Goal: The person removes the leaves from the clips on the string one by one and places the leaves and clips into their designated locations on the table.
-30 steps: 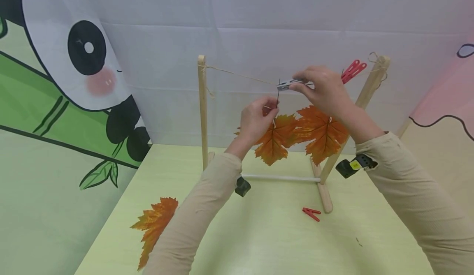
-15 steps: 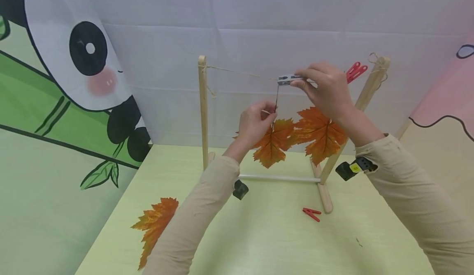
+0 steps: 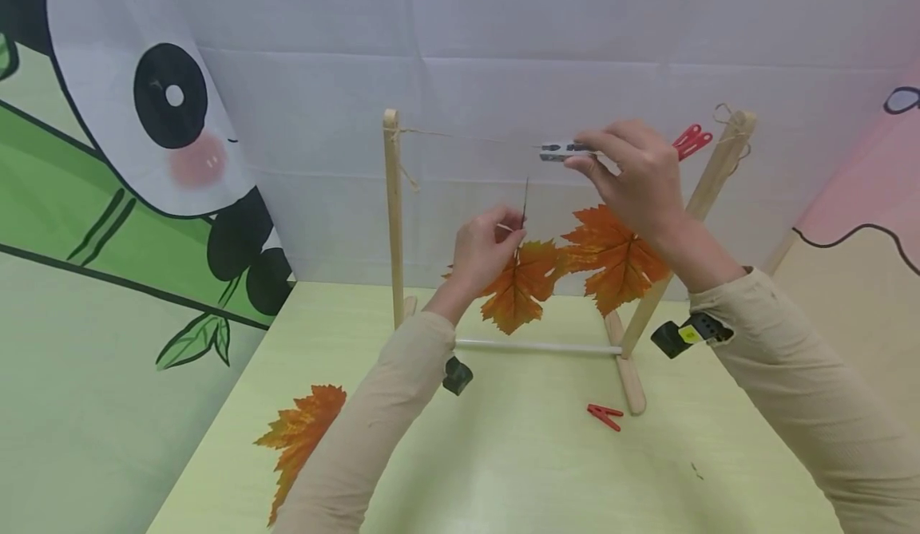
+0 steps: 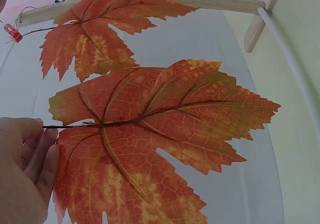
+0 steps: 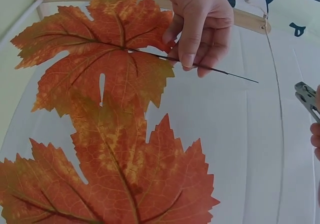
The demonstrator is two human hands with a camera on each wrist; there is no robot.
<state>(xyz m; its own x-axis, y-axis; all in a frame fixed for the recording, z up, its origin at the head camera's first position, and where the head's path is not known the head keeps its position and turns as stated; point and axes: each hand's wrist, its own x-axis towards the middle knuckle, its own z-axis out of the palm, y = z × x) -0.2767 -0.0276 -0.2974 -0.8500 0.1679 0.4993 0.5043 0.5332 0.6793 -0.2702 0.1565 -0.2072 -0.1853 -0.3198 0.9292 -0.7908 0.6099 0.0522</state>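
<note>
My left hand [image 3: 485, 251] pinches the dark stem of an orange maple leaf [image 3: 517, 288] between thumb and fingers. In the right wrist view, the stem's thin tip [image 5: 245, 78] sticks up past the fingers, apart from the string [image 5: 279, 114]. My right hand [image 3: 636, 171] grips a grey clothespin [image 3: 561, 151] by its rear end, up at string height. The right wrist view shows the clothespin's nose beside the string, with a gap between them. A second maple leaf [image 3: 621, 263] hangs to the right, its stem held by a red clothespin [image 4: 13, 33].
A wooden frame with a left post [image 3: 393, 215], a right post [image 3: 707, 191] and a white crossbar [image 3: 539, 346] stands on the table [image 3: 503, 462]. Another maple leaf [image 3: 305, 438] lies at left, partly behind the left sleeve. A loose red clothespin [image 3: 605, 416] lies near the frame's right foot.
My left hand has moved down and left with its leaf, and the stem tip has left the grey clothespin. My right hand has risen slightly with the clothespin; the string looks straighter.
</note>
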